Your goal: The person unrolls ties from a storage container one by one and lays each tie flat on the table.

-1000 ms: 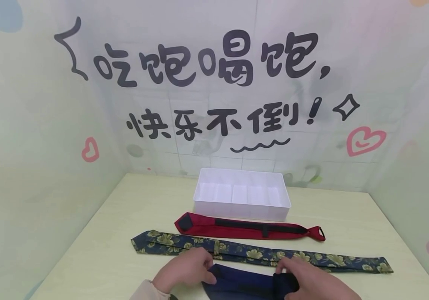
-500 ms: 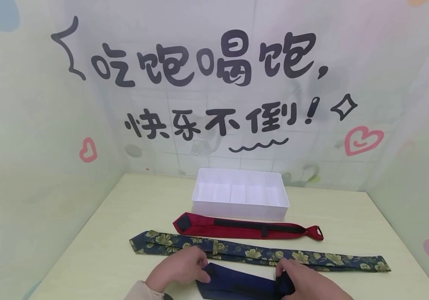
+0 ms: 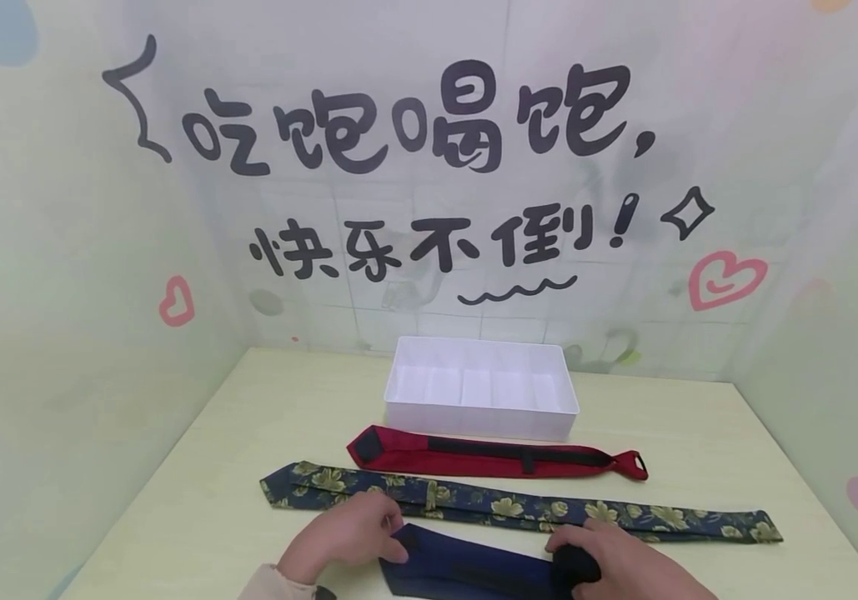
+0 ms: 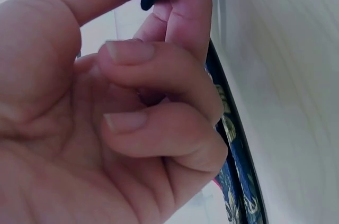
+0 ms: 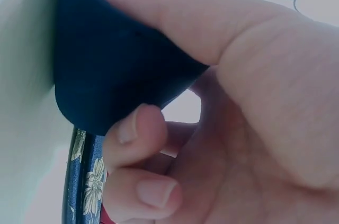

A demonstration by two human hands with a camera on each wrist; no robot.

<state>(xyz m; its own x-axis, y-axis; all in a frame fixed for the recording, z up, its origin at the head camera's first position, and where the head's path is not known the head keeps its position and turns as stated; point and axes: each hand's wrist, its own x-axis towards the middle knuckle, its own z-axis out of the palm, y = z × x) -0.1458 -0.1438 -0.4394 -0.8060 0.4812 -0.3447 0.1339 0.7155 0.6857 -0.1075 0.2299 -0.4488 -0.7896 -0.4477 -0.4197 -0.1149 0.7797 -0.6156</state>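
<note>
Nearest to me lies a navy blue necktie (image 3: 474, 565), its lower part cut off by the frame's edge. My left hand (image 3: 342, 537) pinches its pointed left end between thumb and index finger; in the left wrist view the other fingers curl toward the palm around nothing. At the right, my right hand (image 3: 627, 560) grips the tie's dark folded end (image 5: 116, 60) between thumb and fingers. Just beyond both hands stretches a dark blue floral necktie (image 3: 507, 507). Farther back lies a red necktie (image 3: 406, 457) with a small knotted end at its right.
A white divided box (image 3: 481, 420) stands behind the red tie, its compartments facing up. The pale wooden table (image 3: 286, 400) is enclosed by printed walls (image 3: 98, 250) at the left, back and right.
My left hand has moved left with the tie's pointed end. The right hand keeps its hold, and the folded end has turned slightly in its fingers. The other ties stay put.
</note>
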